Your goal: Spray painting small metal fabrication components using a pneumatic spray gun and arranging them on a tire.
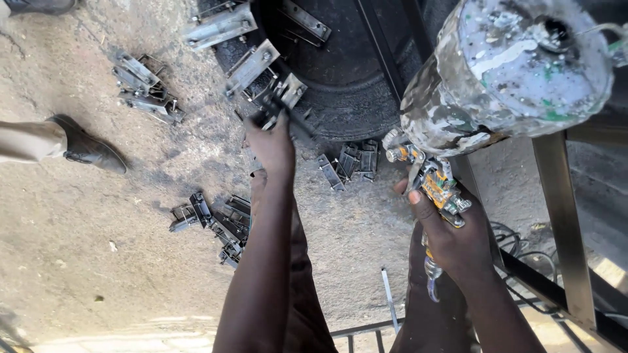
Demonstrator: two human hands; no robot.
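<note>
Over bare concrete floor (78,248), seen from above, both hands are at work near a black tyre (340,91) lying at the far middle. Right hand (451,235) is wrapped tight around the handle of a spray gun (435,186), fingers pressed closed on the grip, thumb up along its yellow-flecked body. Gun carries a large paint-crusted cup (510,65), grey and white with green flecks, which fills the far right of the view. Left hand (271,147) is stretched out toward the near rim of the tyre, fingers closed on a small dark metal bracket (278,108); exactly how the fingers sit on it cannot be told, as the back of the hand hides them. More brackets (252,65), unpainted and shiny, rest on the tyre's left rim and inside it. Loose heaps of brackets lie on the floor: one far left (147,91), one just left of the left forearm (216,219), one dark group (350,163) beside the tyre's near edge, between the two hands. A metal frame (562,216) runs down the right side, with a black cable (517,245) coiled near it. Another person's shoe (88,147) and trouser leg enter from the left edge.
</note>
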